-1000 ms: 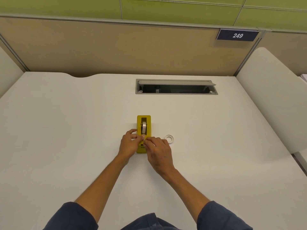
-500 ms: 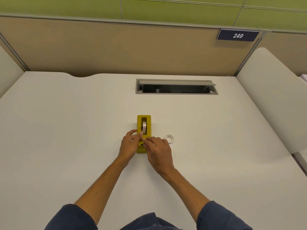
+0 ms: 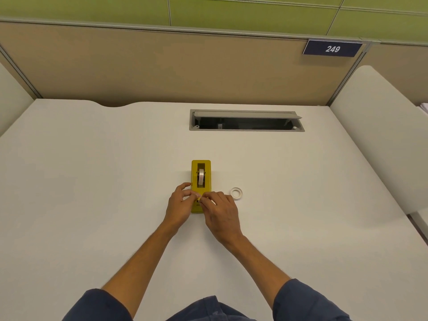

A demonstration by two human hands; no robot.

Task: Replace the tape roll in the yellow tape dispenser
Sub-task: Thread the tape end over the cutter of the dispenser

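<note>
The yellow tape dispenser (image 3: 201,185) is seen near the middle of the white tabletop (image 3: 92,181), a tape roll (image 3: 201,176) seated upright in its slot. Its near end is met by the left hand (image 3: 179,207) and right hand (image 3: 221,213) — fingers pinched together there, apparently on the tape end. A spare ring (image 3: 236,193) lies just beside it, toward the right edge. One sign (image 3: 332,49) is legible — "249".

I see the yellow tape dispenser (image 3: 201,172) lying lengthwise at frame centre, a white tape roll (image 3: 201,177) upright in its slot. An emptied core ring (image 3: 236,193) lies flat just right.
</note>
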